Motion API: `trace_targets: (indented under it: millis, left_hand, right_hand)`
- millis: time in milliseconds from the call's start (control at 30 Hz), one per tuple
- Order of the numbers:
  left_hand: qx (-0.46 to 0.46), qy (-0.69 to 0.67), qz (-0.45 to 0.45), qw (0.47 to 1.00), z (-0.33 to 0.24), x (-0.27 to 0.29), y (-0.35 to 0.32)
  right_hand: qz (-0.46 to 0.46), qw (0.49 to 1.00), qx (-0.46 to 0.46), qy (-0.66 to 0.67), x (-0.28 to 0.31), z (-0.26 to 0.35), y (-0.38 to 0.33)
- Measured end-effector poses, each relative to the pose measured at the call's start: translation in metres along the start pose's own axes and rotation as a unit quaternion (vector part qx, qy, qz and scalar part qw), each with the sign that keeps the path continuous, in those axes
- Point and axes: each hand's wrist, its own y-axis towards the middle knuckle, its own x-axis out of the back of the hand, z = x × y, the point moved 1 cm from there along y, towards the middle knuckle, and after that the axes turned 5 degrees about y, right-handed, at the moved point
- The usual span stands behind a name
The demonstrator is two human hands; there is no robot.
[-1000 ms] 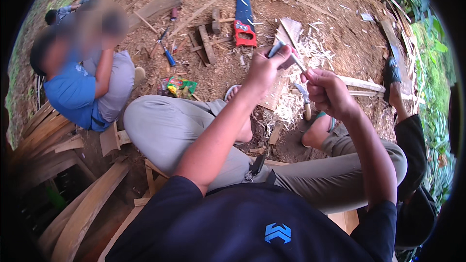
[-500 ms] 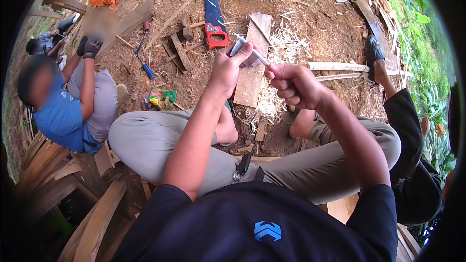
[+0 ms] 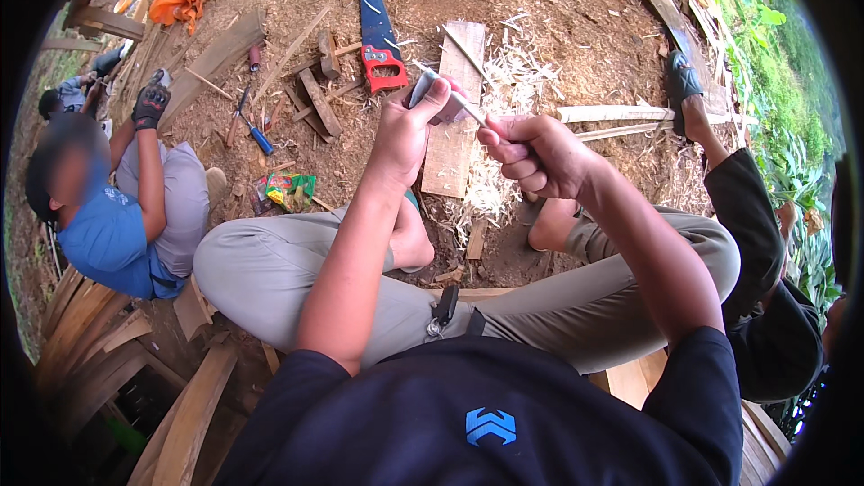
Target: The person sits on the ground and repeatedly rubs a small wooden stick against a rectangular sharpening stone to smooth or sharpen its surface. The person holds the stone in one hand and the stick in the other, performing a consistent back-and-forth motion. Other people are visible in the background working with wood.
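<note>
Both of my hands are raised in front of me over a flat board. My left hand (image 3: pixel 407 130) is closed, thumb on top, around a folded pale grey sheet (image 3: pixel 424 86) that wraps a thin stick; its exact kind is unclear. The thin pale stick (image 3: pixel 469 108) slants down to the right from the sheet. Its lower end is pinched between the thumb and curled fingers of my right hand (image 3: pixel 543 155). Under and beyond my hands lies the flat wooden board (image 3: pixel 447 168), with another thin stick (image 3: pixel 464 52) across its far end.
A handsaw (image 3: pixel 382 31) with a red handle lies beyond my left hand. Wood shavings (image 3: pixel 522 81) cover the ground right of the board. Farther left are a hammer (image 3: pixel 328 54), a blue-handled tool (image 3: pixel 260 139) and a seated person (image 3: pixel 117 225). Another person's sandalled foot (image 3: pixel 686 90) is at right.
The whole view has shifted slightly, so the scene sits farther left. Both my hands keep their grips on the sheet and stick. The seated person's gloved hand has moved a little.
</note>
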Motion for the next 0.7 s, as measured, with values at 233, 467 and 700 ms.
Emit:
trace_targets:
  millis: [233, 467, 700]
  left_hand:
    - [0.010, 0.106, -0.171, 0.980, 0.007, -0.016, -0.001]
    - [0.058, 0.133, -0.124, 0.982, 0.005, -0.009, -0.004]
    - [0.066, 0.171, -0.210, 0.960, 0.029, -0.006, 0.000]
  right_hand:
    - [-0.316, 0.652, 0.366, -0.584, -0.010, -0.030, 0.016]
    - [-0.151, 0.926, 0.211, -0.274, 0.011, -0.028, 0.021]
    - [-0.294, 0.595, 0.451, -0.597, 0.025, -0.049, 0.045]
